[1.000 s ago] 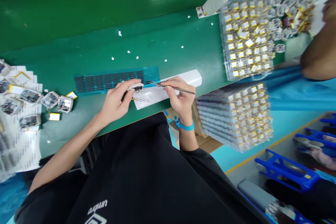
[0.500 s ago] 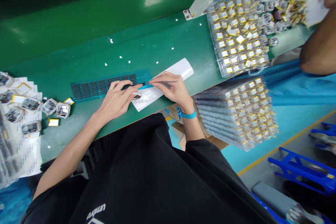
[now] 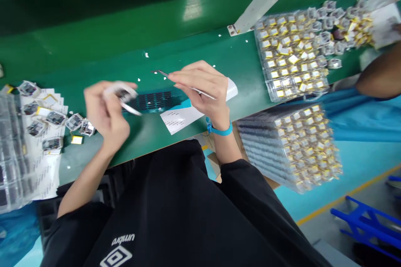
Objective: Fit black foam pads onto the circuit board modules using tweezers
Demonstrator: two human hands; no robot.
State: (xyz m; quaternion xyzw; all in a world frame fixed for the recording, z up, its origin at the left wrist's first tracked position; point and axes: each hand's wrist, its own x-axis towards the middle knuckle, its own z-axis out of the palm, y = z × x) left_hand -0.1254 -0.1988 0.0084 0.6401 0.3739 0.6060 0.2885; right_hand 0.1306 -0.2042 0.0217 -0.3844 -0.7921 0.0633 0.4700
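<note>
My left hand (image 3: 106,110) is blurred and raised above the green bench, its fingers pinching a small white-and-dark component (image 3: 123,94). A thin pale strip (image 3: 131,109) shows just below that component. My right hand (image 3: 203,91) grips metal tweezers (image 3: 184,83), whose tip points up and left over the bench, touching nothing. Under and between my hands lie a blue film sheet with a dark grid (image 3: 153,102) and a printed white paper (image 3: 177,120). A curved white strip (image 3: 232,89) sticks out beyond my right hand.
Clear trays of small yellow-topped pouch cells (image 3: 291,52) sit on the bench, with a tall stack (image 3: 288,146) below its edge. Small modules on white papers (image 3: 40,121) lie at left. A co-worker's forearm (image 3: 384,77) enters at right; blue frames (image 3: 366,227) stand lower right.
My left hand has lifted off the paper and moved left with the component. My right hand has risen, swinging the tweezers away from the blue sheet. The view has shifted slightly.
</note>
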